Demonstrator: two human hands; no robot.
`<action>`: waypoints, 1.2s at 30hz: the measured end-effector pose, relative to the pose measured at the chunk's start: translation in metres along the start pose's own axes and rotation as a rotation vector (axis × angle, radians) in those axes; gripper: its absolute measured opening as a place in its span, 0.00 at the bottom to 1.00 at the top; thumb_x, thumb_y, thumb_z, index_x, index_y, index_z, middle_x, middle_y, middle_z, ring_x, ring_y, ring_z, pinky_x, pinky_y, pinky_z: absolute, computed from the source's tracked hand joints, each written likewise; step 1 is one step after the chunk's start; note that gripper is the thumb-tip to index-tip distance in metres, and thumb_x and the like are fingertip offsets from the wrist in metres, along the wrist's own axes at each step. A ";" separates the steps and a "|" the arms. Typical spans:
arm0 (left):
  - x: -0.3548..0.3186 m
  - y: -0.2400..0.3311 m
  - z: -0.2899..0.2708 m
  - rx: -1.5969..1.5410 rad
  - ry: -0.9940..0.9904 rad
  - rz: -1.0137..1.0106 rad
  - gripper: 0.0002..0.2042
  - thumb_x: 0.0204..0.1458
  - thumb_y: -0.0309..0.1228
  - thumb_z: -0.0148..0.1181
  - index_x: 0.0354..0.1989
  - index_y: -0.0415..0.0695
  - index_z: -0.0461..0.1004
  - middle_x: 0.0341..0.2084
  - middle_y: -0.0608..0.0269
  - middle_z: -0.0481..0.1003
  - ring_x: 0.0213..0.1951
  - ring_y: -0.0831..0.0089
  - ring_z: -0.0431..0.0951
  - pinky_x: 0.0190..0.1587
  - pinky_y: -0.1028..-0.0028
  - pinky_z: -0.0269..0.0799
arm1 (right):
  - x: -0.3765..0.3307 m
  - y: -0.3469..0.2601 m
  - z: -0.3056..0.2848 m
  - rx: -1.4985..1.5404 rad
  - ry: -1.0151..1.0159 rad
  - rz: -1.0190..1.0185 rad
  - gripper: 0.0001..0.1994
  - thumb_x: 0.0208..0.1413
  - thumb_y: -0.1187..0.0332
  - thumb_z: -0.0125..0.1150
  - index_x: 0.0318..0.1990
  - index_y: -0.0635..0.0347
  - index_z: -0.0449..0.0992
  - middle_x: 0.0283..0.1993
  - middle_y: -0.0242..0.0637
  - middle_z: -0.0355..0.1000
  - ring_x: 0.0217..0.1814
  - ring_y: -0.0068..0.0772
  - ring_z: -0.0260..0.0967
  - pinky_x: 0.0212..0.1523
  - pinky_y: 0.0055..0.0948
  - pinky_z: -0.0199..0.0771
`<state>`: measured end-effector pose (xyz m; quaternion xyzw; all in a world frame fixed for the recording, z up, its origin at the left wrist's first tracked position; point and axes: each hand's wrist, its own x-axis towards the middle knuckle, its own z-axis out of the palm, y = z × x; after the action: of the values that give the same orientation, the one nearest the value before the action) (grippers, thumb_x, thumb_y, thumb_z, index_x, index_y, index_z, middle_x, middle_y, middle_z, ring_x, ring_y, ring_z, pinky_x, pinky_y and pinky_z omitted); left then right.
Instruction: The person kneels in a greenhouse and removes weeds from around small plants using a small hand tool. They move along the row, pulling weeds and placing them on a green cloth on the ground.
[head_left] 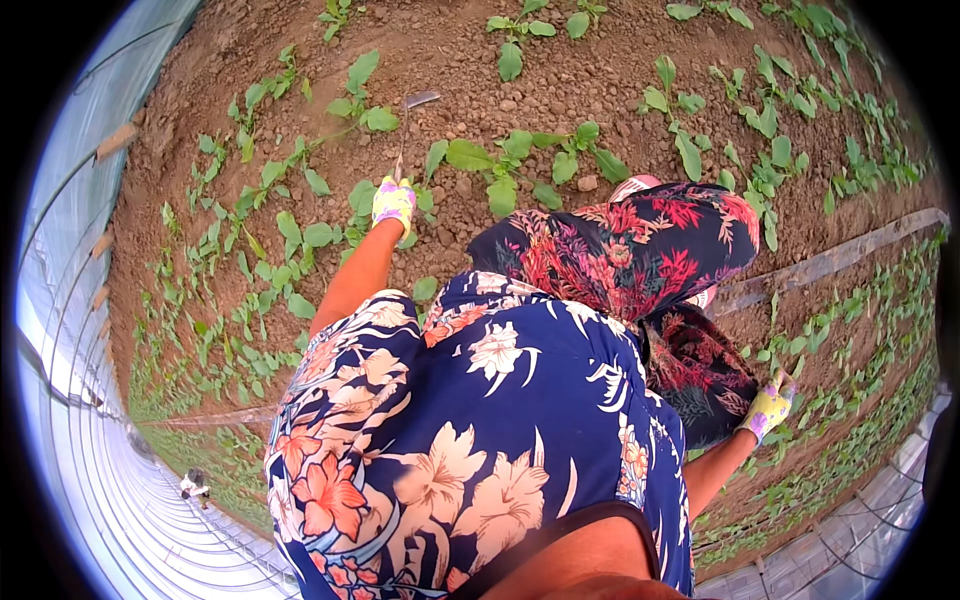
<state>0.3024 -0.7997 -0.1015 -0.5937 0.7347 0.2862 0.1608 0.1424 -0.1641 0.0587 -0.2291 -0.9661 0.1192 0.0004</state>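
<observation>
Your gloved L hand (394, 203) is clenched round the small hoe (422, 99), blade out ahead over bare soil (445, 65), leafy seedlings (468, 155) nearby. Your R hand (769, 405), gloved too, is beside your patterned trousers (690, 375), nr more seedlings; can't tell if its fingers grip anything.

Your gloved left hand (394, 203) hid part of the small hoe (422, 99), and your trousers (655, 240) covered most of your shoes (634, 186). Whatever your gloved right hand (768, 408) held, if anything, was too small to tell; the distant whitish shape (194, 486) was blurred.
</observation>
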 end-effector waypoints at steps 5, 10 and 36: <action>-0.042 -0.034 0.000 0.123 0.097 0.087 0.18 0.57 0.40 0.43 0.50 0.40 0.63 0.36 0.43 0.74 0.40 0.46 0.74 0.41 0.57 0.67 | -0.006 -0.014 -0.001 0.113 -0.008 0.024 0.14 0.58 0.61 0.52 0.39 0.64 0.74 0.24 0.36 0.69 0.24 0.27 0.64 0.27 0.30 0.66; -0.046 -0.079 0.011 0.230 0.012 0.026 0.18 0.56 0.39 0.45 0.52 0.43 0.64 0.37 0.44 0.74 0.41 0.48 0.74 0.41 0.58 0.68 | 0.003 -0.010 -0.001 0.117 -0.036 0.037 0.14 0.57 0.61 0.53 0.36 0.66 0.74 0.23 0.35 0.68 0.23 0.27 0.62 0.26 0.29 0.65; 0.273 0.212 -0.007 -0.128 0.034 -0.019 0.23 0.60 0.41 0.39 0.65 0.61 0.51 0.48 0.51 0.70 0.46 0.61 0.73 0.46 0.61 0.67 | 0.040 -0.005 0.049 -0.141 -0.086 0.000 0.13 0.58 0.61 0.52 0.37 0.63 0.73 0.23 0.36 0.70 0.21 0.27 0.63 0.24 0.29 0.64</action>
<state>0.0325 -0.9892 -0.2049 -0.6147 0.7117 0.3209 0.1125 0.1014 -0.1616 0.0102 -0.2232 -0.9712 0.0603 -0.0572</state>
